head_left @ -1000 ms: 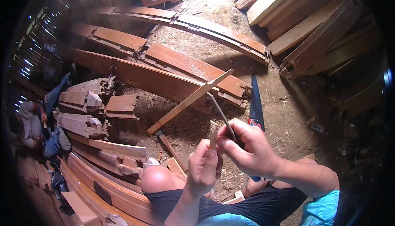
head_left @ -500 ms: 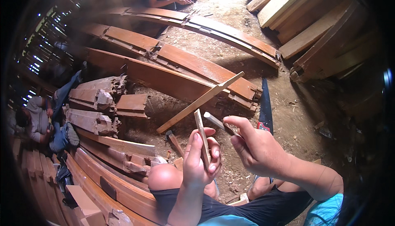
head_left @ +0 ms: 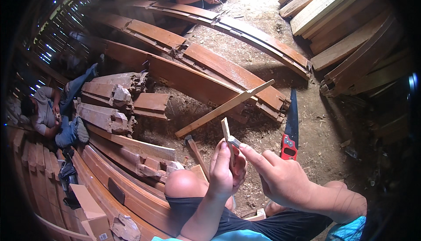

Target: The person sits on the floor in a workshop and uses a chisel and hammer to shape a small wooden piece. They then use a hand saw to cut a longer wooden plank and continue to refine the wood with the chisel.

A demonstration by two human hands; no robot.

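Observation:
My left hand (head_left: pixel 222 167) is closed around a thin strip of wood (head_left: pixel 225 128), which stands nearly upright out of the top of the fist. A flat metal chisel (head_left: pixel 234 141) is gripped in my right hand (head_left: pixel 283 174), its index finger stretched along the blade. The chisel's bright end meets the side of the strip just above the left fingers. The rest of the tool is hidden inside the right hand. Beyond the right hand, a handsaw (head_left: pixel 291 124) with a red handle lies on the ground.
A long wooden slat (head_left: pixel 226 108) leans across brown carved beams (head_left: pixel 232 67) ahead. A hammer (head_left: pixel 196 155) lies near my knee. Stacked planks (head_left: pixel 326 4) stand at far right. A cardboard box (head_left: pixel 90 208) sits lower left. Two other people work at left and far ahead.
My right hand has brought the chisel leftward against the wood strip; before, they were apart. The strip now stands more upright. The whole view has shifted slightly, showing more of the saw handle.

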